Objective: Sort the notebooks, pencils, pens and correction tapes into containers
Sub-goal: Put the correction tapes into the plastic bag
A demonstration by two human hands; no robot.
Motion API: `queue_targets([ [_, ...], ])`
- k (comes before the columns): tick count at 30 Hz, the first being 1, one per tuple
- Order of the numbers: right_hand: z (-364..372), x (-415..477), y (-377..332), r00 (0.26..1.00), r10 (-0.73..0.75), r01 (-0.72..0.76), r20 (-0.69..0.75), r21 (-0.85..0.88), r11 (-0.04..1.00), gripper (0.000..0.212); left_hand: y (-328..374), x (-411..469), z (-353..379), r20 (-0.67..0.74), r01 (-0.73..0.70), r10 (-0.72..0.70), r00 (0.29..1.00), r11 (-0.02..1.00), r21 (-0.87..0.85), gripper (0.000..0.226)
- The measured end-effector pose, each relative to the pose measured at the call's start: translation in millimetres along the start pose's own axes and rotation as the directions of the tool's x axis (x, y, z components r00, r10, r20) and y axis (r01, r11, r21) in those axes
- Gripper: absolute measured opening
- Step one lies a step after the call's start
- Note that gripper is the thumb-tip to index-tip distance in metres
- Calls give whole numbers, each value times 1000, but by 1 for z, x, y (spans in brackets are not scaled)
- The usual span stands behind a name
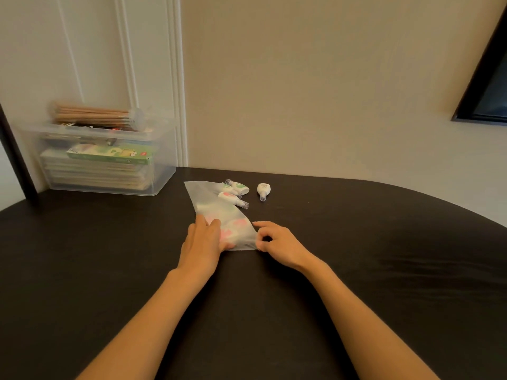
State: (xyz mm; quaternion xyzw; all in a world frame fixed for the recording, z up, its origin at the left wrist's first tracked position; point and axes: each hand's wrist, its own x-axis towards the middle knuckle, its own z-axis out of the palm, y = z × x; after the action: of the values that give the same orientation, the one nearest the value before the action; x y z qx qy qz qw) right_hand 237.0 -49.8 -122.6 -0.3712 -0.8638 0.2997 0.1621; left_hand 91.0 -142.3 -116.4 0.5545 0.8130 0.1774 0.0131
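Observation:
A frosted plastic pouch (219, 212) lies on the dark table (356, 256), with pink and green correction tapes showing faintly through it. My left hand (204, 242) rests flat on the pouch's near left part. My right hand (277, 242) pinches the pouch's near right corner between thumb and fingers. Past the pouch's far end lie loose correction tapes: a green one (238, 186), a pink one (233, 199) and a white one (264, 190) further right.
At the table's back left stands a clear plastic bin (164, 171) holding stacked notebooks (93, 174) and a green box (109, 154). A clear tube of wooden pencils (96, 115) lies across its rim. A wall is close behind.

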Motion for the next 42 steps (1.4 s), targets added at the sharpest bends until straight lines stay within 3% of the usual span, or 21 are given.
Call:
queue_targets([
  [5, 11, -8, -4, 996, -15, 11, -89, -47, 999, 12, -1, -9, -4, -3, -48, 48, 999, 999, -24, 13],
  [13, 19, 0, -18, 998, -47, 47, 36, -5, 999, 25, -5, -18, -14, -85, 24, -35, 996, 992, -124, 20],
  [17, 21, 7, -16, 998, -61, 60, -9, -93, 994, 25, -14, -17, -7, -76, 32, -36, 996, 998, -48, 31],
  [23, 9, 6, -13, 998, -61, 63, 17, -123, 990, 30, -9, -9, -1, -99, 97, -113, 989, 984, -151, 10],
  [25, 5, 4, -15, 998, -46, 51, 33, -160, 986, 27, -8, -8, -3, -96, 119, -136, 986, 980, -162, 14],
  [30, -2, 5, -18, 1000, 24, -28, -20, -243, 970, 25, -4, -2, -11, 31, 60, -54, 998, 967, -248, 25],
  [34, -9, 8, -18, 983, 172, -180, -57, -206, 962, 25, 5, 1, -16, 150, -27, 83, 985, 940, -341, 17],
  [36, -11, 8, -20, 970, 229, -237, -77, -132, 962, 22, 4, 4, -19, 74, -19, 55, 996, 908, -418, 21],
  [40, -10, 18, -30, 927, 260, -252, -272, 63, 966, 21, -18, 14, -26, -223, 113, -205, 953, 924, -365, 17],
  [42, -4, 27, -40, 915, 208, -188, -345, 93, 978, 18, -36, 20, -25, -235, 177, -264, 935, 925, -335, 20],
])
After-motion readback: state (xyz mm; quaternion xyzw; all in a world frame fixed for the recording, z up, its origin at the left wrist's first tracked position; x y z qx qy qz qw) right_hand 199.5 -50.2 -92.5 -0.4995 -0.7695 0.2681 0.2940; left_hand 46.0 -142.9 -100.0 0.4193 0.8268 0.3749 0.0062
